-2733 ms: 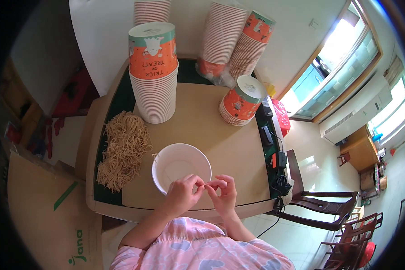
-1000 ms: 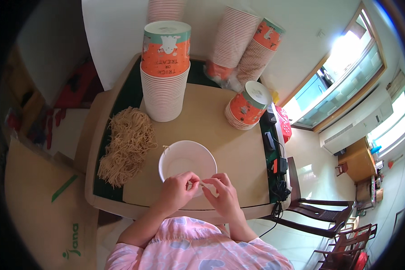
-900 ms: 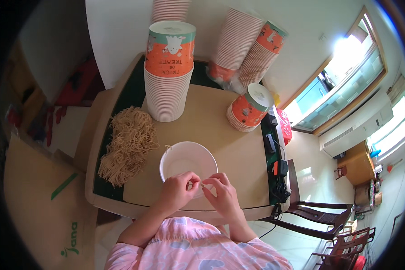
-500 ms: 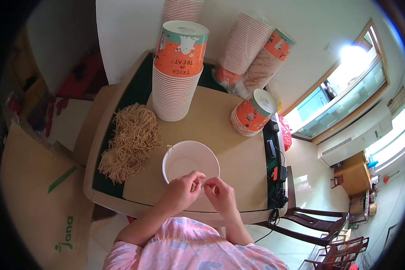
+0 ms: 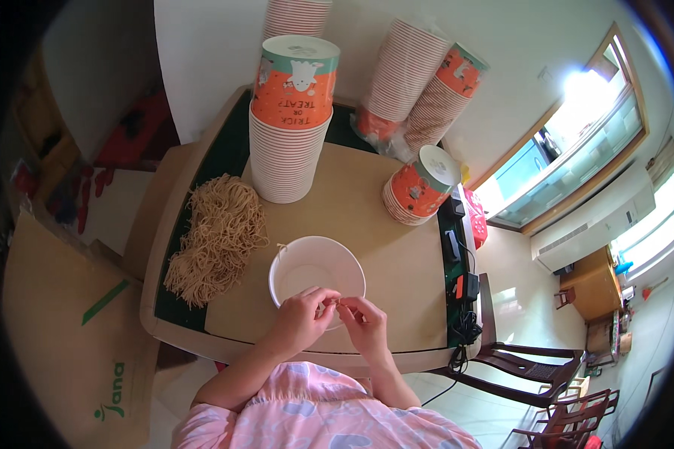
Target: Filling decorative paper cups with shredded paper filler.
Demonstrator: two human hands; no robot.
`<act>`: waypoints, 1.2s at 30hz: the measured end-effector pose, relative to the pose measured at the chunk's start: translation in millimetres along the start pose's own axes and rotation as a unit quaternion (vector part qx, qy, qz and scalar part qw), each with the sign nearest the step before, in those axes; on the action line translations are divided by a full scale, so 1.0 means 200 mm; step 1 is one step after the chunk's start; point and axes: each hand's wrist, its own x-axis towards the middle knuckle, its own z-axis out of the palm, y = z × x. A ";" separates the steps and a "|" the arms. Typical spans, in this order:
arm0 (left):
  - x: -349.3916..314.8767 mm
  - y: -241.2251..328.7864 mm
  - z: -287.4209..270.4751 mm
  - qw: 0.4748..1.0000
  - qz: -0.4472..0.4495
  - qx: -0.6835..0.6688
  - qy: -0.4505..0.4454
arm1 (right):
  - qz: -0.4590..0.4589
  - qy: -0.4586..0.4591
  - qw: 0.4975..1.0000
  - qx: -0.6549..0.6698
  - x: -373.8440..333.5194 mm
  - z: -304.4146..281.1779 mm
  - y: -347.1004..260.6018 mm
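A white paper bucket [image 5: 296,273] stands upright on the table in front of me, its open mouth facing up. A short end of beige cord [image 5: 281,248] pokes out at its left rim. Over the near rim, my left hand [image 5: 307,318] and my right hand [image 5: 365,325] meet, fingers closed in a pinch. A small tan bit of cord shows between the fingertips; most of it is hidden by the fingers. To the left of the bucket lies a loose heap of beige cords [image 5: 217,239].
Behind the bucket rises a tall stack of nested buckets [image 5: 288,161], the top one orange and green. A shorter stack [image 5: 421,187] stands to the right, with plastic-wrapped stacks [image 5: 404,75] behind. Black cables and a power strip [image 5: 466,288] line the right edge. A cardboard box [image 5: 67,314] is at left.
My right hand's fingertips have moved slightly left and up to meet the left hand's fingertips. The bucket and cord heap stay in place.
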 end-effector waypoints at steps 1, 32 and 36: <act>0.00 0.00 0.00 1.000 -0.002 0.002 -0.004 | -0.009 0.004 1.000 0.007 0.00 0.00 0.00; 0.02 -0.01 0.06 0.986 0.043 0.156 0.033 | -0.036 0.009 0.999 -0.006 -0.02 0.00 0.06; 0.01 -0.02 0.09 0.978 0.060 0.189 0.058 | -0.033 0.004 0.999 -0.004 -0.01 0.00 0.06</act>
